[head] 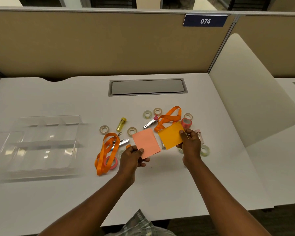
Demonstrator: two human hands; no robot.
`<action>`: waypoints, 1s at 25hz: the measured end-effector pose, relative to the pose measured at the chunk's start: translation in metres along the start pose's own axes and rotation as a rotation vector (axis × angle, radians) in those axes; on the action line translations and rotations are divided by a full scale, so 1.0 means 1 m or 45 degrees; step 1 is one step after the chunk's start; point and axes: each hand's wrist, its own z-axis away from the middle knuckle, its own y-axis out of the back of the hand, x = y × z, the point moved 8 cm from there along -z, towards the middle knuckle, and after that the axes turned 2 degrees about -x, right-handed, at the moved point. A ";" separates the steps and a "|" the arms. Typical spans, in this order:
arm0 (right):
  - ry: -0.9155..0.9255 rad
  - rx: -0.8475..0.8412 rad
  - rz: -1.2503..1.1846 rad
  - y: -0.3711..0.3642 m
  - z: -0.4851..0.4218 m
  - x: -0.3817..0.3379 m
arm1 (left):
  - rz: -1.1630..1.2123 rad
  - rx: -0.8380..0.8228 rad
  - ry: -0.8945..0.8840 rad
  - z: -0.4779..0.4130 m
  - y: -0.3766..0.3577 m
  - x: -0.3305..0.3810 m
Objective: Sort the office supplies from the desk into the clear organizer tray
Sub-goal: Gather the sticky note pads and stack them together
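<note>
White desk (pixel 160 193) runs under me, smooth and matte, closed in by tan fabric partitions; a navy sign (pixel 205 21) at 1 o'clock reads "074" in white. A grey metal flap (pixel 147 87) sits flush in the desk at 12 o'clock.

My left hand (pixel 132 158) pinches the near corner of a pink pad (pixel 146 143), thumb on top, fingers curled beneath. My right hand (pixel 191 145) grips the right edge of a yellow pad (pixel 171 136) the same way. Both pads are flat paper rectangles, side by side and tilted, the pink at 9 o'clock of the yellow.

Clear tray (pixel 43 143) lies well apart at 9 o'clock of my left hand: glossy transparent plastic with moulded dividers, nothing visible inside it.

One orange lanyard (pixel 107 150), a satin ribbon with a metal clip (pixel 123 142), lies just at 9 o'clock of my left hand, looped over a pink tape roll (pixel 111 163). A second lanyard (pixel 169 117) curls at 12 o'clock of the yellow pad, beside a second clip (pixel 150 123). Small tape rings (pixel 104 129) are scattered around, and a yellow tube (pixel 121 124) lies at 11 o'clock of the pink pad. Another pink roll (pixel 186 122) sits at 12 o'clock of my right hand.
</note>
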 end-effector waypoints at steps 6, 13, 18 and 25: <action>0.349 -0.388 0.688 -0.025 0.004 -0.015 | -0.276 0.006 -0.139 0.003 0.012 0.010; -0.013 -0.777 0.465 -0.063 0.036 0.003 | -0.803 0.139 -0.241 0.008 0.019 0.001; -0.236 -0.703 0.247 -0.069 0.062 0.035 | -0.824 0.159 -0.221 0.008 0.028 -0.017; -0.290 -0.603 0.341 -0.074 0.095 0.073 | -0.941 0.225 -0.260 0.015 0.026 -0.034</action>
